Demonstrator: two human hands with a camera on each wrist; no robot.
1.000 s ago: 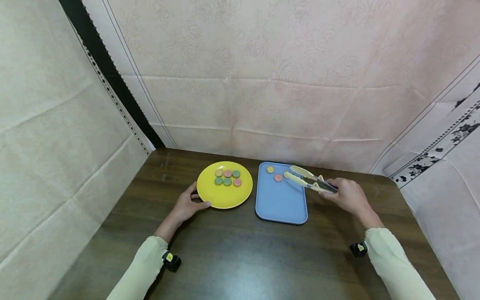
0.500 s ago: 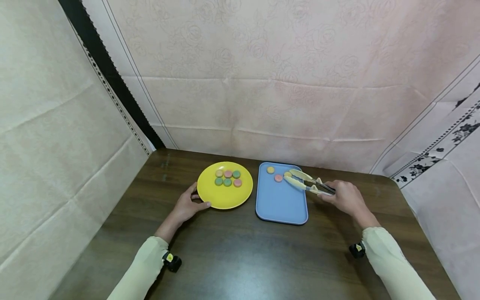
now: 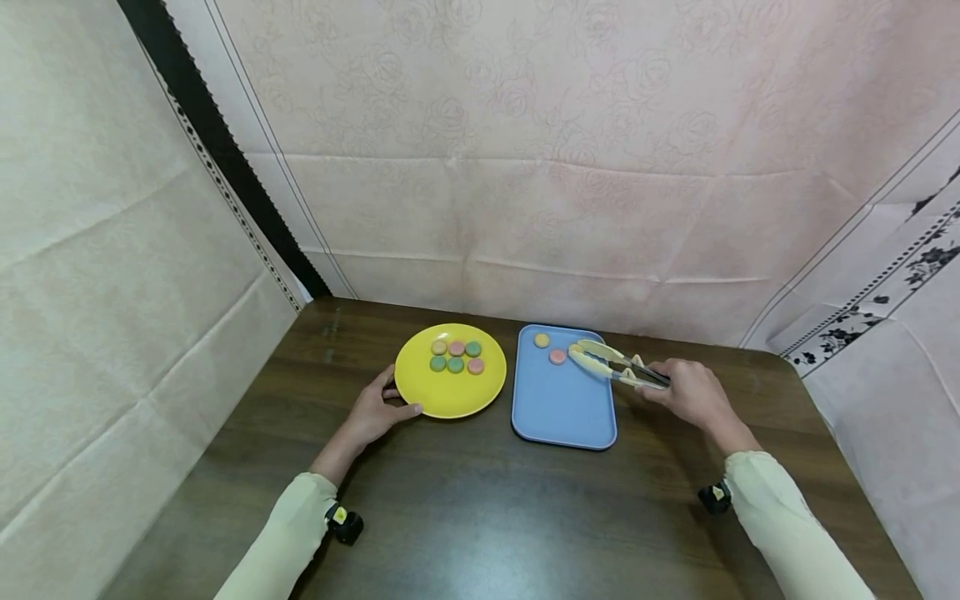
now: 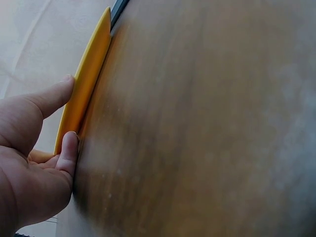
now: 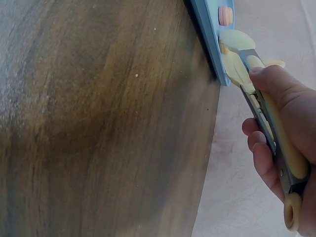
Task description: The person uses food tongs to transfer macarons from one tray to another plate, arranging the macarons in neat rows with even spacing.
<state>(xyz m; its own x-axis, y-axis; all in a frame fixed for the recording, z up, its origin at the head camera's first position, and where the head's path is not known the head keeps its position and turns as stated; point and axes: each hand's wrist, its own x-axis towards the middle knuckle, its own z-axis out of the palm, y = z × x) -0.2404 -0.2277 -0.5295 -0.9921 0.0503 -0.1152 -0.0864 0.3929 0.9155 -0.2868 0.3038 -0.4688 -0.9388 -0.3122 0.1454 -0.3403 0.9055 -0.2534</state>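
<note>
My left hand (image 3: pixel 375 406) grips the left edge of a yellow plate (image 3: pixel 450 396); in the left wrist view the thumb presses on the plate's rim (image 4: pixel 89 74) and the other fingers curl in lower along it. My right hand (image 3: pixel 697 393) holds food tongs (image 3: pixel 618 360) with cream tips and metal arms. Their tips reach over the far right of a blue tray (image 3: pixel 562 408), round a yellow macaron (image 5: pixel 223 49) that they partly hide. Left of the tips lie a pink macaron (image 3: pixel 557 357) and another yellow macaron (image 3: pixel 542 340).
Several macarons (image 3: pixel 455 365) in green, pink and yellow lie in two rows on the plate. Plate and tray stand side by side on a dark wooden table (image 3: pixel 480 517), near its back edge. A pale patterned cloth (image 3: pixel 525 208) hangs behind.
The tongs' tips have come closer together around the yellow macaron at the tray's right, and the right hand has shifted slightly left. The left hand and plate look unchanged.
</note>
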